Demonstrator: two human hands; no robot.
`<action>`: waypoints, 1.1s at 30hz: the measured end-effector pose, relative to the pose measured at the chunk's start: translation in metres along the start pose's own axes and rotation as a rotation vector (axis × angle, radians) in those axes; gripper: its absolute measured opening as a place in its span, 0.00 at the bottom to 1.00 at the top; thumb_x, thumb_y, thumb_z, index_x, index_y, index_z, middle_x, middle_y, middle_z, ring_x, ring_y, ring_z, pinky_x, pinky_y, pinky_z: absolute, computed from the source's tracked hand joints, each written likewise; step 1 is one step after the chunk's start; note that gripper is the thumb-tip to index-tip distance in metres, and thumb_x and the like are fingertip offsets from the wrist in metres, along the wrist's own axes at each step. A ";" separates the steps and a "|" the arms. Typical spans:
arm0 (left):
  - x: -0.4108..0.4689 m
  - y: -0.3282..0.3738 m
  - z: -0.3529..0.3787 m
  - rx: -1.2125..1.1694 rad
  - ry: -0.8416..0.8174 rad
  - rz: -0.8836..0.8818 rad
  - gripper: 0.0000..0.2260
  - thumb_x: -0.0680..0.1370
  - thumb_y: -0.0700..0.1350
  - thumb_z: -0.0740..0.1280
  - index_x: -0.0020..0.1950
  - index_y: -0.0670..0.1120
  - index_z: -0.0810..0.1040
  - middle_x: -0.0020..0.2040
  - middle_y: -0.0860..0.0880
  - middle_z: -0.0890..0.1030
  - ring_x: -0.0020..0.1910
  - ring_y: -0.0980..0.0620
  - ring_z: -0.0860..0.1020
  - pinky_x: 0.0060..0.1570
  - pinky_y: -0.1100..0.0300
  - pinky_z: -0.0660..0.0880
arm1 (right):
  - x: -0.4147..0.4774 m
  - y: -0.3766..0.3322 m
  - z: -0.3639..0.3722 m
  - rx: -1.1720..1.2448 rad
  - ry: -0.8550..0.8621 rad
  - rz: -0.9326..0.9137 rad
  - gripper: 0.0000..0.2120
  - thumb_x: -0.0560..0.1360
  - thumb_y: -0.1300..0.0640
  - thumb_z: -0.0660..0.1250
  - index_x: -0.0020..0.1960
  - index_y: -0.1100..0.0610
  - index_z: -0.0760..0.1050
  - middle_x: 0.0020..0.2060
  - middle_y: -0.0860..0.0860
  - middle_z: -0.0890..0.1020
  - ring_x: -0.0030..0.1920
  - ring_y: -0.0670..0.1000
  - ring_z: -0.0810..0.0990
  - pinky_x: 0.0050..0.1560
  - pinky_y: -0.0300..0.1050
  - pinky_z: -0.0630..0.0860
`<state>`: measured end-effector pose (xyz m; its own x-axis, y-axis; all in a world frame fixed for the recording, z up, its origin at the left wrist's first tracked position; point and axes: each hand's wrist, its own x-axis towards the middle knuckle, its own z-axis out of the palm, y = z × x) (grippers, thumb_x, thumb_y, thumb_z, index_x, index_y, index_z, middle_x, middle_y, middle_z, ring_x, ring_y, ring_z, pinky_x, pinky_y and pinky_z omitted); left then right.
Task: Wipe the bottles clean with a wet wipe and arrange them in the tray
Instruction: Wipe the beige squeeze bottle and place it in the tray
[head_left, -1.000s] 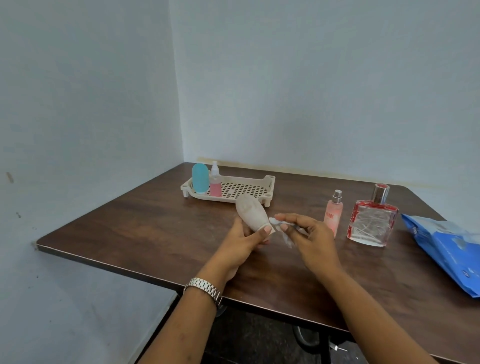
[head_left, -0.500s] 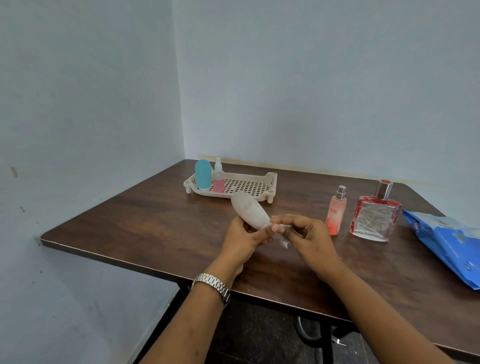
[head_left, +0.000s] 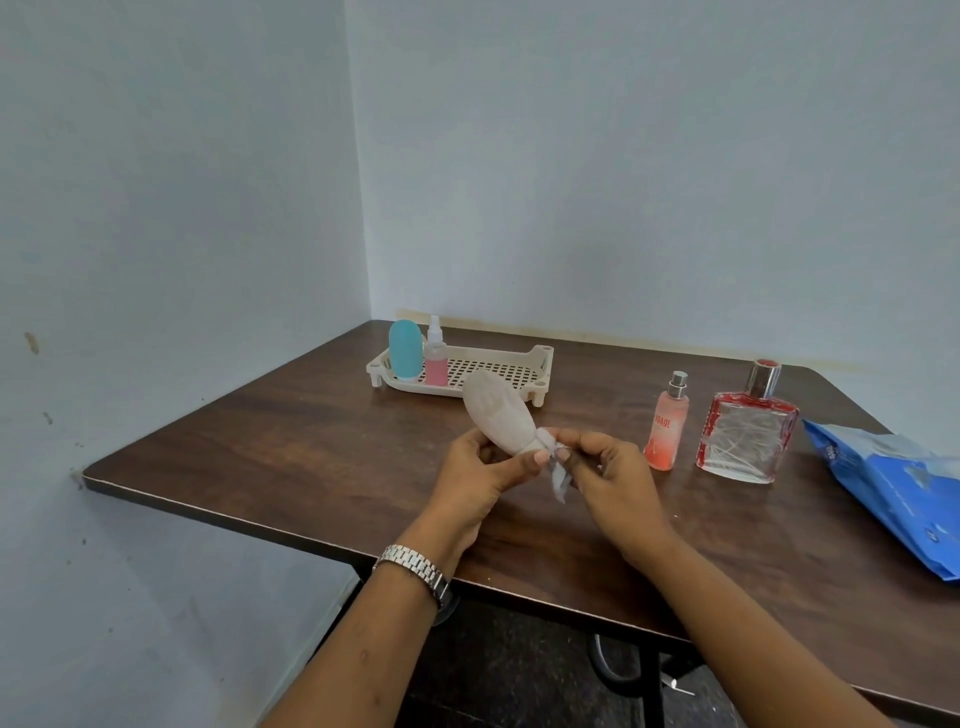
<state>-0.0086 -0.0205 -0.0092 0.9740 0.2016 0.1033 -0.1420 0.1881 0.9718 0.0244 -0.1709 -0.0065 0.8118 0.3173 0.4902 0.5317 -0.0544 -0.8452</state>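
Beige bottle (head_left: 496, 415) gripped in L hand (head_left: 480, 473), R hand (head_left: 608, 473) pinching wet wipe (head_left: 558, 475) at btl's lower end.

I'm in a small plain room, prob. at home, but I can't say for sure. My brown wood table (head_left: 311, 467) sits in a corner where 2 pale blue walls (head_left: 623, 156) meet. Home stuff is on it: a glass perfume bottle (head_left: 745, 441), a pink spray bottle (head_left: 665, 431), a cream plastic tray (head_left: 540, 358) & a blue pack of wipes (head_left: 893, 483). The floor (head_left: 519, 675) below is dark.
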 end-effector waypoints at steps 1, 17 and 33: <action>0.000 0.000 0.000 -0.004 -0.022 -0.003 0.15 0.69 0.35 0.75 0.54 0.42 0.79 0.49 0.44 0.84 0.51 0.50 0.82 0.48 0.60 0.80 | 0.000 -0.001 0.000 0.071 -0.004 0.067 0.14 0.77 0.66 0.63 0.53 0.50 0.80 0.47 0.49 0.84 0.51 0.48 0.82 0.54 0.50 0.78; -0.003 0.005 0.000 -0.094 -0.168 -0.052 0.24 0.66 0.39 0.73 0.61 0.42 0.77 0.56 0.49 0.83 0.57 0.53 0.80 0.61 0.58 0.74 | 0.001 -0.011 -0.005 0.511 -0.143 0.397 0.11 0.79 0.61 0.58 0.54 0.65 0.77 0.55 0.66 0.77 0.53 0.56 0.79 0.59 0.51 0.76; 0.001 -0.003 0.007 -0.097 0.134 0.033 0.37 0.65 0.37 0.76 0.70 0.47 0.64 0.52 0.43 0.84 0.55 0.48 0.81 0.66 0.46 0.71 | 0.002 -0.011 0.012 -0.075 -0.012 0.004 0.14 0.77 0.62 0.63 0.62 0.58 0.76 0.57 0.43 0.78 0.58 0.36 0.74 0.59 0.29 0.70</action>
<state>-0.0062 -0.0278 -0.0105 0.9371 0.3346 0.0993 -0.1962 0.2698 0.9427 0.0168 -0.1582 0.0012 0.8111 0.3286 0.4838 0.5453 -0.1260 -0.8287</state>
